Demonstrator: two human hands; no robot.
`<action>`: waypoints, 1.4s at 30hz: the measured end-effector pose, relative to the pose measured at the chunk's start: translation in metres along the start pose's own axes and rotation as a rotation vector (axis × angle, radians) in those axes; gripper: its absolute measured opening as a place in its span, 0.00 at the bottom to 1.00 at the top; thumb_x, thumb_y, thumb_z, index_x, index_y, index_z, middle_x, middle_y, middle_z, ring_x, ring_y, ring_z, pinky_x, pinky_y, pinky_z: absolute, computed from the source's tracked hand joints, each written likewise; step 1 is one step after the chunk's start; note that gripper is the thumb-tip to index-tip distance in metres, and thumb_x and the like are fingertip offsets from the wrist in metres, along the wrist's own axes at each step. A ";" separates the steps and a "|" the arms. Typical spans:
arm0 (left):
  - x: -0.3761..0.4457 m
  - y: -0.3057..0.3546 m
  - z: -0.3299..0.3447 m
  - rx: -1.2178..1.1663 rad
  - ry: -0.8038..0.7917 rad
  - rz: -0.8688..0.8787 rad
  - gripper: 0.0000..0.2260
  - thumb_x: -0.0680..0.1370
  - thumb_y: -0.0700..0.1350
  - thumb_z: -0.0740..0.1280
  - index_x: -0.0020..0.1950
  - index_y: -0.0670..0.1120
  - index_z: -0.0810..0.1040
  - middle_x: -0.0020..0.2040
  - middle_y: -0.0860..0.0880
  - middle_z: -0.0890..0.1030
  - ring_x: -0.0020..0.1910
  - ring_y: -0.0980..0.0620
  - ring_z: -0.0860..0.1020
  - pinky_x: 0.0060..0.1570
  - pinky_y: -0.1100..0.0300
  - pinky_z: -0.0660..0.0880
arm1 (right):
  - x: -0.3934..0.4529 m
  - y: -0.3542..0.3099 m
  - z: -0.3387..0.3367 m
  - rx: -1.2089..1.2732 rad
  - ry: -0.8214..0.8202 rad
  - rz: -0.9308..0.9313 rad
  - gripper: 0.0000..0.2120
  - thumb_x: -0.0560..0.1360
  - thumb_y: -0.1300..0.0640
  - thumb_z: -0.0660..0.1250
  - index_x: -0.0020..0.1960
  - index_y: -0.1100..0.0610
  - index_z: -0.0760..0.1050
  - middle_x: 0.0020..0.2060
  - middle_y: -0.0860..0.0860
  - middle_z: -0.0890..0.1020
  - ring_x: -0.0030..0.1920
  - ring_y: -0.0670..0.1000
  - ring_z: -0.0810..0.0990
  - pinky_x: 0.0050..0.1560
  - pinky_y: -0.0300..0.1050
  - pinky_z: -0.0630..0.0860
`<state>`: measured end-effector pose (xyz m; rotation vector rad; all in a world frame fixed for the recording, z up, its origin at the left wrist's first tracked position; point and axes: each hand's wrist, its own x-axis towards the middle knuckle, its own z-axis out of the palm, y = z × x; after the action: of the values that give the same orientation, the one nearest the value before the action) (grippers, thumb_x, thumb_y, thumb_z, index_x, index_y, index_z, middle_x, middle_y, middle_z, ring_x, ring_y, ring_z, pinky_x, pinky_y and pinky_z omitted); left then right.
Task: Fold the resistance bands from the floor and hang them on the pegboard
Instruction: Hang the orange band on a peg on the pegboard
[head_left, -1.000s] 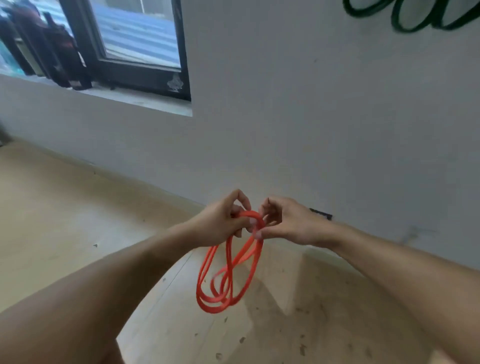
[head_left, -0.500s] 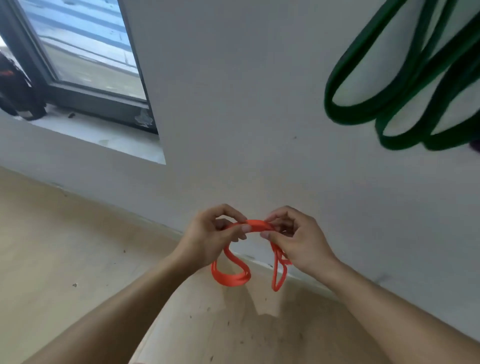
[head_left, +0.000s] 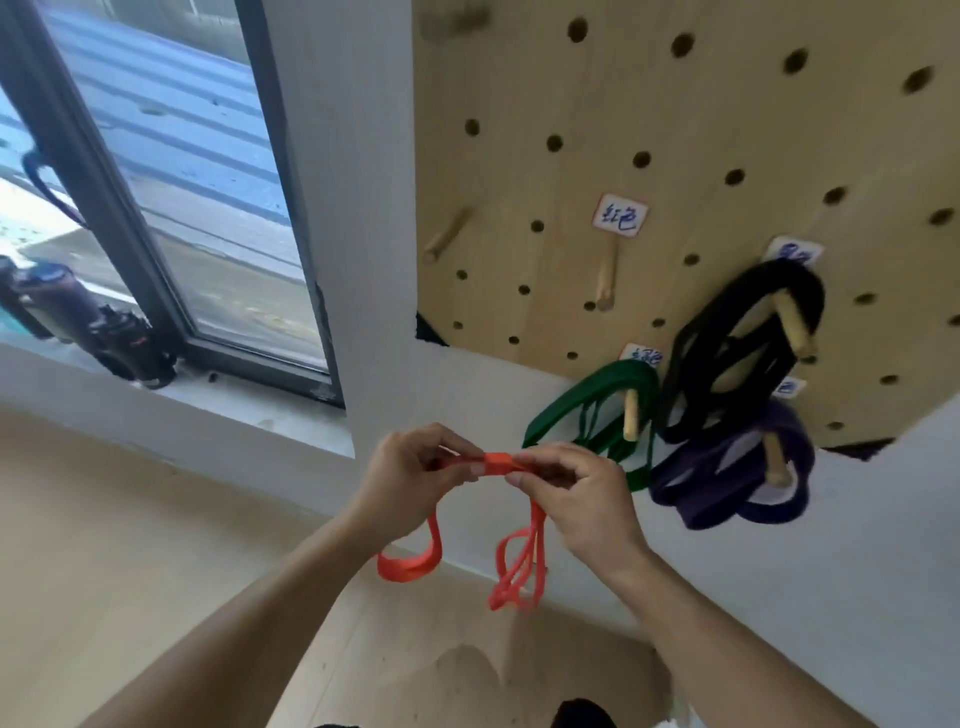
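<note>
Both hands hold a folded orange resistance band (head_left: 496, 463) in front of the wall. My left hand (head_left: 410, 478) pinches its left part, my right hand (head_left: 576, 493) its right part. Folded loops hang below each hand. Above and to the right is a wooden pegboard (head_left: 675, 104). A green band (head_left: 582, 400), a black band (head_left: 727, 332) and a purple band (head_left: 701, 483) hang on its lower pegs. A bare peg (head_left: 607, 278) sticks out under a white label (head_left: 621, 215). Another bare peg (head_left: 447, 234) is further left.
A window (head_left: 171, 171) with a dark frame is at the left. Dark objects (head_left: 88, 322) stand on its sill. The wooden floor (head_left: 130, 571) lies below. A dark shape (head_left: 582, 714) shows at the bottom edge.
The view has risen from the floor up to the pegboard. My hands have spread slightly apart along the orange band, and its loops hang shorter, in two bunches.
</note>
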<state>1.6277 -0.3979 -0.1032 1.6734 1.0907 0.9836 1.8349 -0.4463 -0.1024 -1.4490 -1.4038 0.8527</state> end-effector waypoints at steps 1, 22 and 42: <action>0.002 0.015 -0.005 0.017 -0.002 0.024 0.05 0.72 0.39 0.78 0.44 0.47 0.86 0.39 0.50 0.86 0.38 0.51 0.84 0.42 0.55 0.82 | 0.001 -0.014 -0.006 0.005 0.007 -0.015 0.10 0.71 0.60 0.80 0.49 0.47 0.87 0.44 0.43 0.86 0.46 0.46 0.85 0.49 0.44 0.83; 0.134 0.157 0.025 0.070 -0.001 0.104 0.04 0.74 0.45 0.77 0.45 0.51 0.84 0.41 0.56 0.85 0.34 0.62 0.78 0.34 0.69 0.73 | 0.081 -0.121 -0.102 0.005 0.349 -0.095 0.11 0.73 0.60 0.79 0.46 0.44 0.84 0.38 0.41 0.88 0.39 0.44 0.86 0.49 0.45 0.84; 0.178 0.129 0.040 0.176 0.066 0.166 0.08 0.78 0.41 0.71 0.53 0.54 0.79 0.50 0.55 0.84 0.51 0.56 0.82 0.55 0.55 0.80 | 0.142 -0.107 -0.101 0.009 0.327 -0.076 0.08 0.77 0.61 0.74 0.52 0.49 0.86 0.50 0.44 0.87 0.54 0.42 0.84 0.62 0.43 0.80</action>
<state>1.7495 -0.2686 0.0323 1.9105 1.1224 1.0796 1.9069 -0.3285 0.0484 -1.4441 -1.1974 0.5441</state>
